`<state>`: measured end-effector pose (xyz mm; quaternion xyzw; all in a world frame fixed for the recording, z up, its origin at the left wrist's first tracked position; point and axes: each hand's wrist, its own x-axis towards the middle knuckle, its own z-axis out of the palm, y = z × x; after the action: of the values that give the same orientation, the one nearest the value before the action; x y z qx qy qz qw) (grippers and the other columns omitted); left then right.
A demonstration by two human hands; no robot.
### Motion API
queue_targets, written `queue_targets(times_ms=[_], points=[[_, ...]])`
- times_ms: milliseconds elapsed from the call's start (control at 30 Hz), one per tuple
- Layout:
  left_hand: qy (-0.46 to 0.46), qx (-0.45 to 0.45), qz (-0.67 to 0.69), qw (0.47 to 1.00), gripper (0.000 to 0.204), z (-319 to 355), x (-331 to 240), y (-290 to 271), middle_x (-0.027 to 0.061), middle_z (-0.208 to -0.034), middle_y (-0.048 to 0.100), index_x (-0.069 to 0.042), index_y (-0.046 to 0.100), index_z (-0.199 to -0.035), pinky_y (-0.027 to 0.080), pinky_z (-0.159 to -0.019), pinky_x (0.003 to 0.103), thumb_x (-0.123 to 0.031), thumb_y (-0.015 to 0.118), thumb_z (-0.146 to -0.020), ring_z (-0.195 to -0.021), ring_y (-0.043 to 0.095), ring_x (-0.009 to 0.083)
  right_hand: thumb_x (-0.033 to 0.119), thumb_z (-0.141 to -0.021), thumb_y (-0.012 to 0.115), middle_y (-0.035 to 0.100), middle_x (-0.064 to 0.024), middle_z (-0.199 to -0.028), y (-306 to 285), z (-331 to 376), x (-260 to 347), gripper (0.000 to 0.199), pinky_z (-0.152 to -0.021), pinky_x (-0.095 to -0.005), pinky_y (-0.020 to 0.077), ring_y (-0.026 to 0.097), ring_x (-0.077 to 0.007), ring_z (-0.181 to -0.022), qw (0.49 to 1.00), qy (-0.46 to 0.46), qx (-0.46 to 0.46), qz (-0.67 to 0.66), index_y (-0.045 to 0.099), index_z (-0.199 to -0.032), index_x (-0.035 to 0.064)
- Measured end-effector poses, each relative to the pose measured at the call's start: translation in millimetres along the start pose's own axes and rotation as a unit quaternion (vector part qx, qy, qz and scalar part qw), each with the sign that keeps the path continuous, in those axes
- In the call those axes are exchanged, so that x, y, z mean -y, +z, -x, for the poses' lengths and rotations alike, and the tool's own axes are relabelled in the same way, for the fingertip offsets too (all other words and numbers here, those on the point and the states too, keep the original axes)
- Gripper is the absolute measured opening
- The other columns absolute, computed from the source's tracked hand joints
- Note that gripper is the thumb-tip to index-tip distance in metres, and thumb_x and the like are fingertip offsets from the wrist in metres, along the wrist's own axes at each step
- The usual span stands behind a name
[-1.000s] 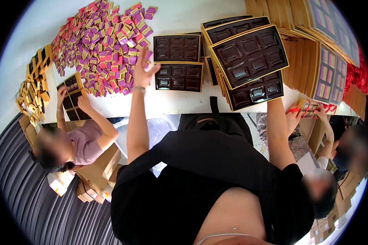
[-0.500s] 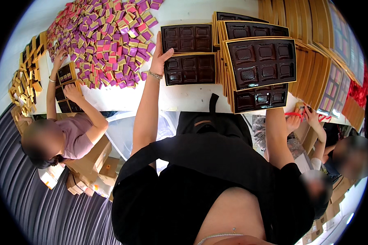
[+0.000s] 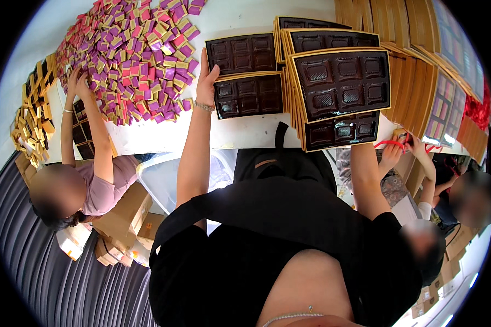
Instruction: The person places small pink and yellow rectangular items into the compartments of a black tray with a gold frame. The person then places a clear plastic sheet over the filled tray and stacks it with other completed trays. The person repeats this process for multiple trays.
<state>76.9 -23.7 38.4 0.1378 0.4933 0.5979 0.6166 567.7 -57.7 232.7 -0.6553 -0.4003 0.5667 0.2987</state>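
My left hand (image 3: 206,82) is at the left edge of a gold-edged box with a dark plastic tray of moulded hollows (image 3: 241,53). Its thumb rests over the edge and its fingers run along the side. A second such tray box (image 3: 249,95) lies just nearer to me. To their right, a leaning stack of the same tray boxes (image 3: 343,82) rises higher, its top one tilted toward me. My right forearm (image 3: 365,177) reaches up to the stack's near side, where the stack hides my right hand. The hollows I can see hold nothing.
A wide heap of small purple, pink and gold wrapped pieces (image 3: 131,60) covers the white table's left (image 3: 163,133). Rows of gold-edged boxes (image 3: 409,90) stand at the right. Co-workers sit on both sides; one on the right handles red ribbon (image 3: 390,144). A clear plastic bin (image 3: 163,174) is below the table.
The view has shifted slightly. My hands keep their places at the tray boxes. The left co-worker's nearer hand has moved from the dark trays up to the heap.
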Motion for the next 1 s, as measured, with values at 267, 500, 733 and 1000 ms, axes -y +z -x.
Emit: queue_targets(times_ms=[267, 500, 733, 1000], points=[[0.004, 0.004, -0.029, 1.0, 0.077, 68, 30, -12, 0.007, -0.156, 0.024, -0.015, 0.007, -0.156, 0.029, -0.111, 0.033, -0.003, 0.05, -0.093, -0.137, 0.033, 0.0211, 0.058, -0.094, 0.044, 0.036, -0.0143, -0.15, 27, -61, -17, 0.075, -0.112, -0.0426, 0.028, 0.036, -0.0258, -0.137, 0.99, -0.049, 0.062, -0.119, 0.034, -0.146, 0.0051], [0.168, -0.12, -0.448, 0.87, 0.075, 98, 17, -4, 0.0173, -0.158, 0.018, -0.002, 0.006, -0.153, 0.019, -0.116, 0.036, -0.018, 0.051, -0.096, -0.144, 0.024, 0.0257, 0.06, -0.094, 0.043, 0.034, -0.0148, -0.152, 101, -137, -82, 0.078, -0.114, -0.0428, 0.0258, 0.033, -0.0261, -0.14, 0.949, -0.028, 0.078, -0.305, 0.032, -0.148, 0.0048], [0.092, 0.132, -0.236, 0.958, 0.129, 150, -6, 153, 0.0244, -0.158, 0.007, 0.003, -0.012, -0.149, 0.014, -0.117, 0.039, -0.056, 0.075, -0.074, -0.147, 0.008, 0.0279, 0.077, -0.082, 0.045, 0.015, -0.0175, -0.159, 90, -73, 25, 0.11, -0.118, -0.0375, 0.008, 0.012, -0.0258, -0.147, 0.955, -0.159, 0.248, -0.043, 0.013, -0.152, -0.0017], [0.055, 0.017, -0.025, 0.998, 0.108, 151, -37, 178, 0.016, -0.146, 0.035, -0.004, 0.003, -0.153, 0.038, -0.105, 0.034, -0.012, 0.077, -0.075, -0.127, 0.044, 0.0221, 0.023, -0.079, 0.07, 0.036, -0.0163, -0.148, 131, -45, 77, 0.095, -0.113, -0.0347, 0.0257, 0.037, -0.024, -0.136, 0.959, -0.13, 0.243, -0.068, 0.014, -0.152, -0.0018]])
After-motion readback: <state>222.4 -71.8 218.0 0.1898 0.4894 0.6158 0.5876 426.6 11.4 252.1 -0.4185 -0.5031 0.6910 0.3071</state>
